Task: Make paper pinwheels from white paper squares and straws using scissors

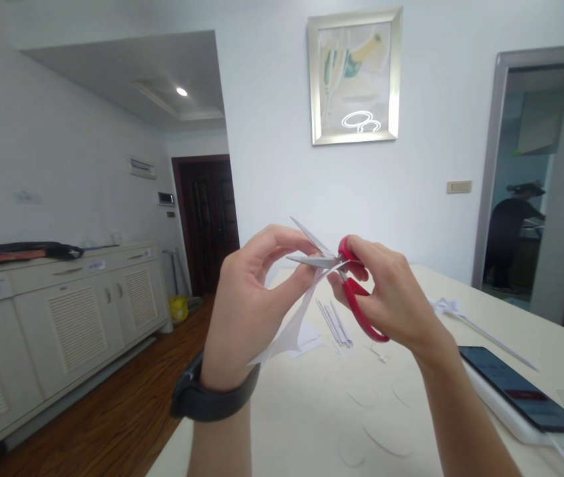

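My right hand (386,285) grips a pair of scissors (359,308) by their red handles, the blades parted and pointing left. Between the thumb and fingers of my left hand (257,291), which wears a black wristband, a thin piece of white paper (292,334) is pinched. The paper's upper end lies at the scissors near the pivot, and the rest hangs down to the left above the table. Behind the hands, several rolled white paper sticks (334,323) and a few flat paper pieces (308,339) rest on the tabletop.
Thin curved paper trimmings (384,442) are scattered over the white table (302,424). At right, a phone (515,387) lies on a white block with cables, near a long paper stick (495,339). A cabinet (78,331) lines the left wall. Beyond the doorway, a person (508,225) stands.
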Available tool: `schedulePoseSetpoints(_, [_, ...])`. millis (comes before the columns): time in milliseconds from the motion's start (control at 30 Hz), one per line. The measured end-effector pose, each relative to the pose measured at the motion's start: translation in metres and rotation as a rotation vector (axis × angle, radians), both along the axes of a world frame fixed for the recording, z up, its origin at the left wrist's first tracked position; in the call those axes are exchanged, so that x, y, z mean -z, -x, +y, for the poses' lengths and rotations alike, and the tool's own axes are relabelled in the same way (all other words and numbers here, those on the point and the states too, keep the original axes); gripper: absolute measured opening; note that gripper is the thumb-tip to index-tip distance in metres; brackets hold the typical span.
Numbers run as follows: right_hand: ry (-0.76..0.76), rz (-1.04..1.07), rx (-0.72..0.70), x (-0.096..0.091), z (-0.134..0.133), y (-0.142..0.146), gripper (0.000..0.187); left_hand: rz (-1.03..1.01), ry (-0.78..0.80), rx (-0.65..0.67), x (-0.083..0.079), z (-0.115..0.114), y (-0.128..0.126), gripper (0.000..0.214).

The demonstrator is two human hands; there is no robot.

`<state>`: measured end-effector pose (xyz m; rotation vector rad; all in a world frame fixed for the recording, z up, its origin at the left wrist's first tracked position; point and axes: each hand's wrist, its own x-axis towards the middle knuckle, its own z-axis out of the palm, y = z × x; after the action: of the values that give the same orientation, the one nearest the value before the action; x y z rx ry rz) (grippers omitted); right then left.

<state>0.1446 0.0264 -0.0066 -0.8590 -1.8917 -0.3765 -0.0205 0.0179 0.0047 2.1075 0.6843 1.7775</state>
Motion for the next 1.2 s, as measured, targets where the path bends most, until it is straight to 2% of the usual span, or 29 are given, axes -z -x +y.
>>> schedulePoseSetpoints(367, [-0.005,0.005,0.019,0.0004,0.0,-0.002,0.02,0.004,-0.006,0.055,-0.0005,0.0007,-0.0004,0.007])
schedulePoseSetpoints(667, [0.012,0.01,0.071,0.0017,0.0025,-0.004,0.02,-0.03,-0.083,0.007,-0.0018,-0.0006,-0.0043,0.005])
schedulePoseSetpoints(867, [0.038,0.034,0.046,0.002,0.0031,-0.0039,0.021,-0.038,-0.036,0.072,-0.001,-0.0009,-0.0049,0.006])
schedulePoseSetpoints(1033, [0.047,0.103,0.038,0.0005,0.0062,-0.0059,0.027,-0.012,0.001,0.041,-0.0004,-0.003,-0.006,0.004])
schedulePoseSetpoints(1200, [0.141,0.148,0.049,0.0003,0.0083,-0.0085,0.029,0.037,0.04,0.057,0.0007,-0.0032,-0.0052,0.006])
